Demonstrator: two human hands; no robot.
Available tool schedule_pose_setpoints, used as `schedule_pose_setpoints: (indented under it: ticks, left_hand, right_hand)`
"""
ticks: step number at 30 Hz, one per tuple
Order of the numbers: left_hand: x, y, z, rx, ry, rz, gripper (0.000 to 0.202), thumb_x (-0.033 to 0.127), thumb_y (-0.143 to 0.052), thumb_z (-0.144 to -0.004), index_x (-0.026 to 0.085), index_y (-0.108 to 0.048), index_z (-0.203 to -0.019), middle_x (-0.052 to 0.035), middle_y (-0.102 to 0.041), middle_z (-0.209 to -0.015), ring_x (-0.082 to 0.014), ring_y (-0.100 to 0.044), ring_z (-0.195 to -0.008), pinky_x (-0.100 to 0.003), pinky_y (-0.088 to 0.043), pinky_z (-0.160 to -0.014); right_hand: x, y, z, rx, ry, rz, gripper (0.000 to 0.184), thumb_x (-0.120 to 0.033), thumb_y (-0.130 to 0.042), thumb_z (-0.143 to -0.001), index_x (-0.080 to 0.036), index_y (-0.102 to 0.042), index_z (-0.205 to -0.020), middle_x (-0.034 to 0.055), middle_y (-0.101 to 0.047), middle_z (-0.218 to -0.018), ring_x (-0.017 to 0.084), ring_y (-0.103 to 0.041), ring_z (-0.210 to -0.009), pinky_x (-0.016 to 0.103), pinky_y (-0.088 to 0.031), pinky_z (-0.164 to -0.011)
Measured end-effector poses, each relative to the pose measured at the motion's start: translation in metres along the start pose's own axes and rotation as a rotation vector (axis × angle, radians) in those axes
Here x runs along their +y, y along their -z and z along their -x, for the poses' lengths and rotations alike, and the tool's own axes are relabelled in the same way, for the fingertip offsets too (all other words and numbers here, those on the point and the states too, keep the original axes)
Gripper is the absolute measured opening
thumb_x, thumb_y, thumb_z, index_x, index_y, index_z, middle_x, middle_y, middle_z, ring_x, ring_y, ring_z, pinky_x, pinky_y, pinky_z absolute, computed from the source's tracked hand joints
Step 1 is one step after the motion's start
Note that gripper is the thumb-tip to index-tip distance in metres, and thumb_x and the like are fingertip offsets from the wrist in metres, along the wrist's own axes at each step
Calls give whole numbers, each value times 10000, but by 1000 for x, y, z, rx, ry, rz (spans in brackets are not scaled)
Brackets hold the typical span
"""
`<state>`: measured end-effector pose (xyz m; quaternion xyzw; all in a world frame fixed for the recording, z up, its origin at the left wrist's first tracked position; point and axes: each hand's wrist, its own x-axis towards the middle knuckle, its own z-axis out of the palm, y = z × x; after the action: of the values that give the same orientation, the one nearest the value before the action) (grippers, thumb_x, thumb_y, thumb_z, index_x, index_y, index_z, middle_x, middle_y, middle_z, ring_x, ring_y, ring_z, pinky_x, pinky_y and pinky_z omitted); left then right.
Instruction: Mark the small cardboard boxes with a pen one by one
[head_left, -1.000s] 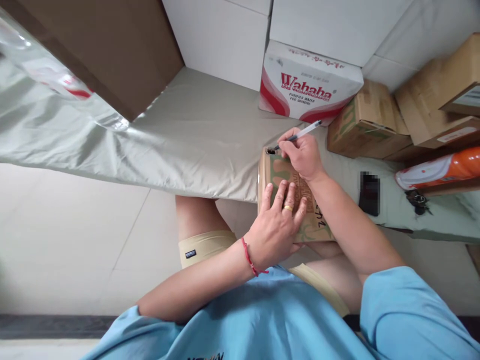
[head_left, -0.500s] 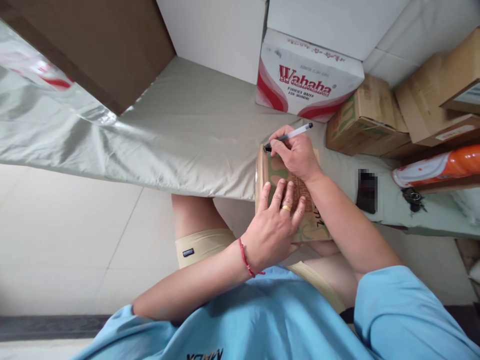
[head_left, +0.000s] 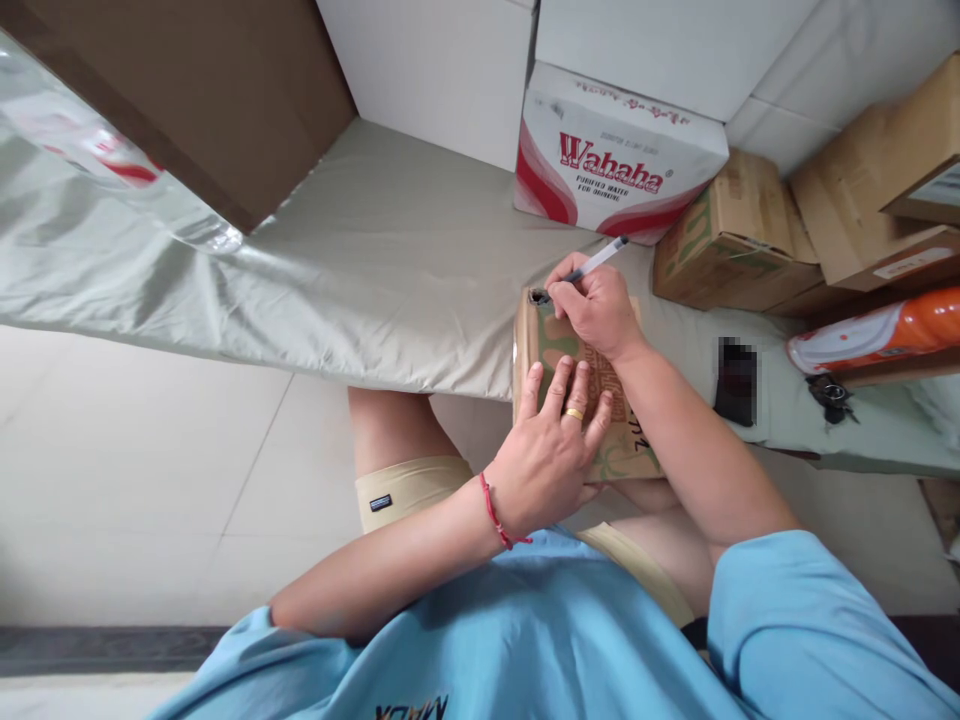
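Two bare hands work on a small brown-and-green printed cardboard box (head_left: pixel 574 385) at the grey-covered table's (head_left: pixel 390 260) near edge: left hand (head_left: pixel 551 450) pressed flat, fingers spread; right hand (head_left: pixel 596 305) pinching a white black-tipped marker pen (head_left: pixel 581 270), tip on the far-left corner.

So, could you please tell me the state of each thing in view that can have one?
small box: closed, lying flat across the edge of the table, under both hands
pen: gripped, tip on the small box's far corner
right hand: closed around the pen
left hand: open, pressed flat on the small box
water carton: closed, on the table
orange packet: lying on its side
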<state>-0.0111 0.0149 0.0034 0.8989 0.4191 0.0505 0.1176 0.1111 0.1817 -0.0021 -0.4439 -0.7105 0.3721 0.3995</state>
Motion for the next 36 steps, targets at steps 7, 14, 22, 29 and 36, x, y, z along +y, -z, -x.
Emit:
schedule_pose_setpoints:
  ticks: [7, 14, 22, 29, 36]
  left_hand:
    - [-1, -1, 0, 11, -8, -6, 1077, 692, -794, -934, 83, -400, -1731, -397, -234, -1791, -581, -206, -1699, -829, -222, -1331]
    - [-2, 0, 0, 21, -10, 1, 1070, 683, -797, -934, 84, -403, -1729, -391, -245, -1791, -574, -214, -1703, -824, -217, -1331]
    - [-2, -1, 0, 19, -11, -8, 1069, 689, -792, -935, 85, -403, -1727, -396, -249, -1789, -578, -223, -1699, -818, -222, -1333]
    - [-1, 1, 0, 12, -3, -4, 1075, 687, -805, -925, 95, -404, -1728, -380, -256, -1795, -560, -229, -1708, -810, -217, -1336]
    - [-2, 3, -1, -4, -4, 1, 1085, 673, -820, -917, 87, -402, -1728, -388, -229, -1799, -570, -208, -1708, -813, -207, -1342]
  right_hand:
    - [1, 1, -1, 116, 33, 155, 187, -200, -627, -890, -234, -573, -714, -59, -536, -577, 122, -489, -564, 302, -407, -653]
    - [10, 4, -3, 240, 43, 177, 184, -181, -623, -944, -239, -584, -773, -51, -549, -600, 130, -498, -567, 309, -417, -650]
    - [10, 3, -3, 89, 102, 71, 111, -273, -621, -977, -234, -626, -873, -46, -626, -654, 126, -565, -587, 290, -437, -634]
    - [8, 2, -3, 18, 89, 49, 131, -341, -637, -990, -234, -642, -915, -35, -662, -696, 133, -606, -626, 292, -458, -669]
    - [5, 2, -3, -4, 60, 84, 151, -359, -644, -1001, -238, -630, -912, -35, -668, -701, 132, -597, -626, 285, -466, -678]
